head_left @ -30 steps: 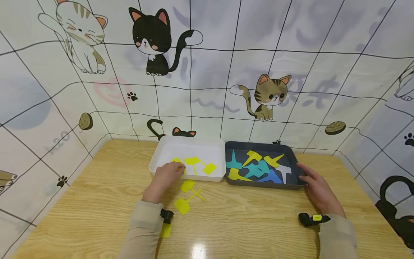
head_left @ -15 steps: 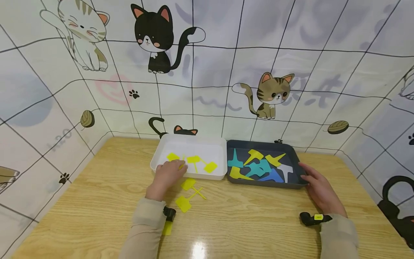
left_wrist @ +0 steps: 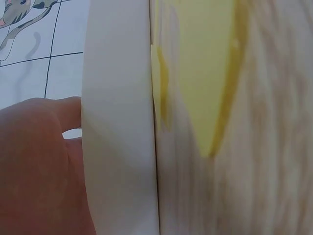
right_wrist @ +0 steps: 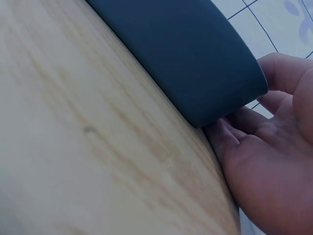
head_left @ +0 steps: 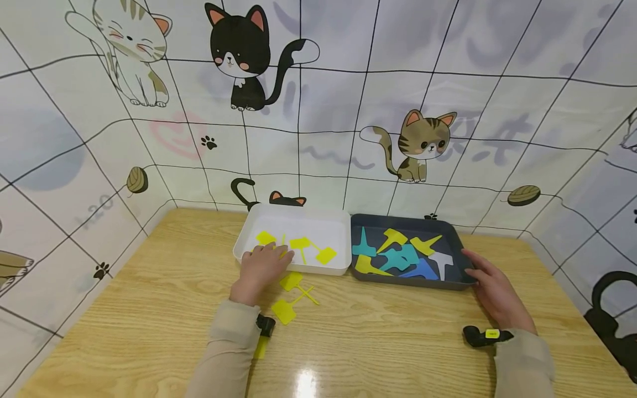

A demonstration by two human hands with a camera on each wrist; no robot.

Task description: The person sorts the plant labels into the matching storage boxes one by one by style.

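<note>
My left hand (head_left: 264, 270) reaches over the front wall of a white tray (head_left: 318, 270), its fingers spread among flat yellow plant labels (head_left: 326, 255). Its fingertips are partly hidden among them, and I see no label clearly gripped. In the left wrist view the thumb side of that hand (left_wrist: 36, 166) lies behind the tray's wall. At the right end of a dark grey tray (head_left: 413, 281), my right hand (head_left: 502, 298) holds the front corner, thumb and fingers against its rim and side. Teal, yellow, blue and white T-shaped labels (head_left: 398, 258) lie inside it.
Two yellow plant labels (head_left: 283, 312) with crossed stems lie on the wooden table (head_left: 378, 342) before the white tray. Another yellow piece (head_left: 261, 348) shows partly beneath the left wrist. A cat-printed cloth (head_left: 328, 110) stands behind the trays.
The left hand's fingers have moved from a pinch over a yellow label to a flatter, more spread pose in the white tray. The right hand keeps its place on the dark tray.
</note>
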